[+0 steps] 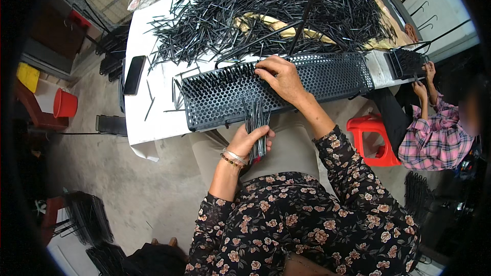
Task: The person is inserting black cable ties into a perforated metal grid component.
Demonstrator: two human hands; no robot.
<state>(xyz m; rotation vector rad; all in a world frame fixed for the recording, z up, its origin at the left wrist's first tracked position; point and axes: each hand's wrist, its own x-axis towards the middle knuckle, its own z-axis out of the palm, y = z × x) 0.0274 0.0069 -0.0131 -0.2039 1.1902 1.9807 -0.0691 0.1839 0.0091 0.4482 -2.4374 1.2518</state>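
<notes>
A bundle of thin black sticks (258, 122) is gripped in my left hand (249, 142), their ends pointing up toward the rack. My right hand (280, 77) is over a long black perforated rack (317, 79), thumb and fingers pinched on a thin black stick that they mostly hide. Several similar sticks (220, 79) stand upright in the holes at the rack's left and far side, up to my right fingertips. Toward its right end, the rack's holes show bare.
Loose black sticks (327, 10) lie heaped over the white table (140, 122), partly on yellow sheeting (276, 22). A dark phone (134, 75) rests at the left. To the right, a person in a plaid shirt (434, 140) handles another rack (406, 64) beside a red stool (373, 140).
</notes>
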